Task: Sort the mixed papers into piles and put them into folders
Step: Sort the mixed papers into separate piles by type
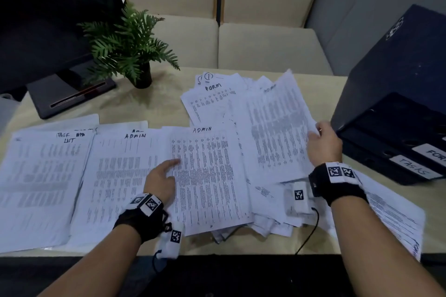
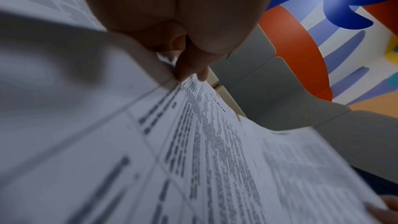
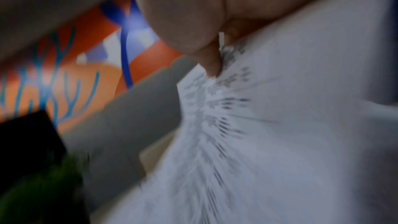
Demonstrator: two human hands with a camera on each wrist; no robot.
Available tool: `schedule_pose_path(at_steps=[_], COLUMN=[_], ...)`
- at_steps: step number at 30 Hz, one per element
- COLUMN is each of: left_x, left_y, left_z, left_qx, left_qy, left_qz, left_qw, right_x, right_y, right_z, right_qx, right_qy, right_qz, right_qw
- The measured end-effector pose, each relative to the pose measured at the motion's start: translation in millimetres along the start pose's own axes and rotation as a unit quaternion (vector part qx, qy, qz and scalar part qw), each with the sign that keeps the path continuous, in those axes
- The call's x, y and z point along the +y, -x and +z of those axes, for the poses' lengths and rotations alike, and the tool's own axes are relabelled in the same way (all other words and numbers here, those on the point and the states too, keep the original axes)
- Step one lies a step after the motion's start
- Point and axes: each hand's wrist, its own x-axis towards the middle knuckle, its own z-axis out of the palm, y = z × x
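**Item:** ADMIN sheet [image 1: 205,176], a printed table with a handwritten heading. It lies atop the unsorted heap [image 1: 265,224] mid-table [image 1: 169,103], just beside the ADMIN pile [image 1: 120,171].

**Left hand** [image 1: 161,181]: index finger laid on the sheet's left edge, thumb apparently beneath, a light pinch.

**Right hand** [image 1: 324,142]: fingers curled on the right edge of a raised printed sheet [image 1: 277,132], tilted above the heap.

**Further out:**
- TASK LIST pile [image 1: 41,176], far left
- FORM sheet [image 1: 210,94], behind the heap
- dark folders [image 1: 398,147] labelled TASKS and FORM, stacked at right
- potted fern [image 1: 130,48]

**Step judged:** sorting into piles; filing not begun.

**Next move calls for:** sliding the ADMIN sheet left onto its pile, squarely, without dragging the sheets beneath.
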Motion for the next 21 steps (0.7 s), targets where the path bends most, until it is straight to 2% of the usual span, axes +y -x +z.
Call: schedule_pose_path(at_steps=[3,8,11,13,16,18,21], left_x=[1,0,1,-1,-1,2,9], left_y=[-4,-8,-8,-7,-6,-5,-1], left_z=[1,3,-3,-10,-15,-14,-13], left_qx=[-0.011,-0.03,-0.037,-0.037,-0.037,-0.046,-0.072], left_qy=[-0.009,-0.009,-0.006,-0.001,0.021,0.031,0.033], left_qz=[0.011,-0.005,-0.021,-0.029,-0.017,-0.003,-0.003], left_qw=[1.0,1.0,0.999,0.999,0.999,0.998,0.997], right_x=[-10,-1,1,-3,-8,-6,5], right_y=[16,51,58,60,71,87,116], right_z=[-16,6,-3,-14,-9,12,53], right_qx=[0.055,0.007,0.079,0.085,0.029,-0.028,-0.129], right_qy=[-0.109,-0.203,-0.222,-0.229,-0.218,-0.174,-0.139], right_qz=[-0.035,0.009,0.032,0.02,0.014,0.029,0.041], right_qw=[0.992,0.979,0.971,0.97,0.975,0.984,0.981])
